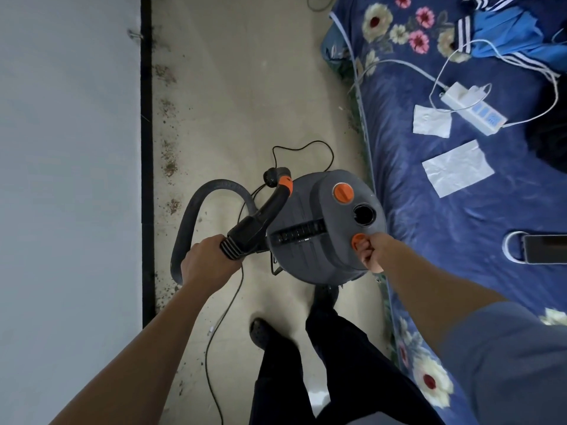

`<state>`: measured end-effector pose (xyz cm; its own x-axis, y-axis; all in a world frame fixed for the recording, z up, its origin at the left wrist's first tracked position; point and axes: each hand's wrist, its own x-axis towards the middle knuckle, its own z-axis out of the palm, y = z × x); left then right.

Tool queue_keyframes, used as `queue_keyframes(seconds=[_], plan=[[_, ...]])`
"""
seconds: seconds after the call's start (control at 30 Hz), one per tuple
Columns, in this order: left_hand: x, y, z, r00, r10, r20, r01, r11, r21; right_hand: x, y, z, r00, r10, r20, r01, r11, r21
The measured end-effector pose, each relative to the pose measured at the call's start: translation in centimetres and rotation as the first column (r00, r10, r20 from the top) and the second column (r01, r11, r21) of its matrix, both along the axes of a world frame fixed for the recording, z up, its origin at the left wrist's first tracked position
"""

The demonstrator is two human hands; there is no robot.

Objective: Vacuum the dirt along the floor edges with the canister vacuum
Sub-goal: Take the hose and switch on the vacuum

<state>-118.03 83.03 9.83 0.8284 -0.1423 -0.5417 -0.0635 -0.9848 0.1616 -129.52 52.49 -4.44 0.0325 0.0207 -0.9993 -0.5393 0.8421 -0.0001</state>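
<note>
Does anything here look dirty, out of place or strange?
Yes. Dark dirt patches lie scattered on the floor beside the black baseboard. Also odd: a white power strip and two paper sheets lie on the bed.

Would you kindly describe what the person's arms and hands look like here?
The left hand and right hand wear no gloves, rings or watch. A grey-blue short sleeve covers the right upper arm; both forearms are bare, and no sleeve shows on the left.
</note>
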Motion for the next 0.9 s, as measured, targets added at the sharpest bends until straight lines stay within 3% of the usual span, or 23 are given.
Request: queue_keyframes(seconds=[0.17,0.27,0.33,0.4,0.43,0.47,0.53,0.57,0.63,0.73,0.8,0.9], plan=[[0.1,0.2,0.3,1.0,-0.008,0.007,0.008,1.0,-0.01,-0.3,-0.4,0.5,1.0,-0.027,-0.001,0.027,0.995,0.1],[-0.1,0.5,0.8,0.999,-0.036,0.008,0.036,0.999,-0.009,-0.6,0.0,1.4,0.991,0.127,-0.04,-0.127,0.992,0.007],[-0.2,0.8,1.6,0.998,-0.063,0.011,0.063,0.998,-0.022,-1.1,0.1,1.9,0.942,0.317,-0.111,-0.33,0.933,-0.144],[-0.3,1.4,2.9,0.994,-0.1,0.031,0.101,0.994,-0.031,-1.0,0.3,2.7,0.804,0.553,-0.218,-0.594,0.742,-0.31],[-0.2,1.7,3.6,0.992,-0.119,0.042,0.12,0.992,-0.032,-0.6,0.4,3.2,0.666,0.677,-0.314,-0.74,0.544,-0.395],[-0.2,2.1,4.4,0.99,-0.133,0.054,0.135,0.99,-0.038,0.2,0.7,4.3,0.5,0.762,-0.411,-0.83,0.287,-0.477],[0.1,3.0,5.9,0.986,-0.142,0.088,0.147,0.987,-0.056,2.7,1.8,7.4,0.257,0.825,-0.503,-0.74,-0.167,-0.651],[0.3,3.5,6.6,0.982,-0.147,0.118,0.155,0.986,-0.057,4.2,2.7,9.1,0.17,0.848,-0.502,-0.61,-0.309,-0.73],[0.8,4.5,7.9,0.973,-0.15,0.178,0.162,0.985,-0.053,7.4,5.0,12.2,-0.009,0.874,-0.487,-0.358,-0.457,-0.814],[1.5,5.8,10.1,0.962,-0.077,0.262,0.114,0.985,-0.129,11.2,9.4,15.6,-0.216,0.824,-0.524,-0.159,-0.559,-0.814],[1.6,6.9,11.6,0.951,0.011,0.31,0.056,0.977,-0.207,12.7,12.2,16.9,-0.213,0.842,-0.496,-0.126,-0.527,-0.84],[1.6,9.5,13.2,0.911,0.15,0.384,-0.027,0.951,-0.309,14.2,15.8,18.7,-0.127,0.902,-0.412,-0.032,-0.419,-0.907]])
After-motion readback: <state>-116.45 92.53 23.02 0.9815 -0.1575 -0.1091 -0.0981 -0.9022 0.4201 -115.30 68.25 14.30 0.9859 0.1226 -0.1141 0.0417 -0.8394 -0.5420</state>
